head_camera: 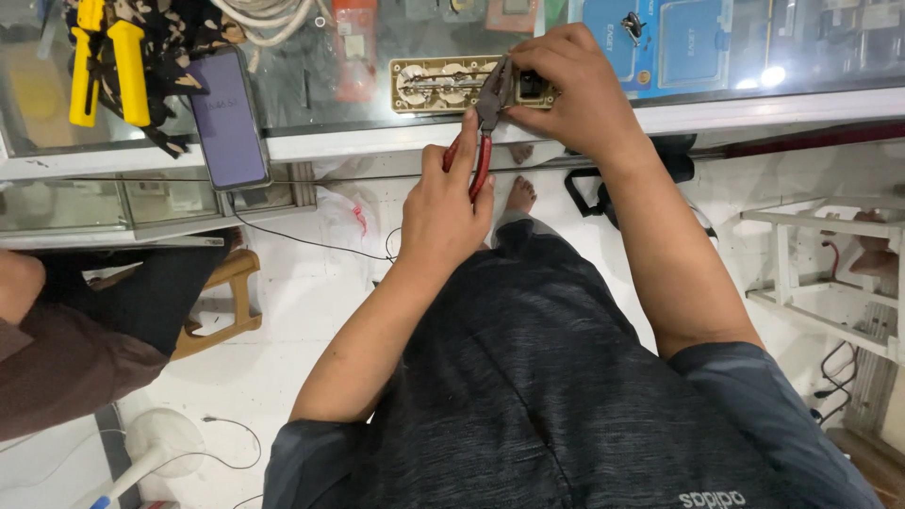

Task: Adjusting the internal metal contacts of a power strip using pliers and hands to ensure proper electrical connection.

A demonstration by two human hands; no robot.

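Far left there's another person's brown sleeve (66,368) poking in, next to a wooden stool (226,302); up on the glass counter (396,141) sits a yellow crimping tool (108,66) and a phone (229,121) with a lit purple screen leaning over the counter's front edge, a thin black cable (302,243) trailing down from it.

Moving along, the left hand (448,207) is wrapped tight around the red handles of a pair of pliers (483,123); the pliers point up and slightly right, the nose reaching the edge of the counter; can't tell exactly what the tip is biting on, it's hidden by fingers.

Just past that, a beige socket strip (443,85) lies flat on the glass with its metal contacts showing; its right end is under the right hand (566,90), which is closed down over it, pinning it, fingers curled around a small black part at that end; so the strip sits just above the left hand and touching the right.

Far right, a white shelf frame (820,273) stands on the floor.
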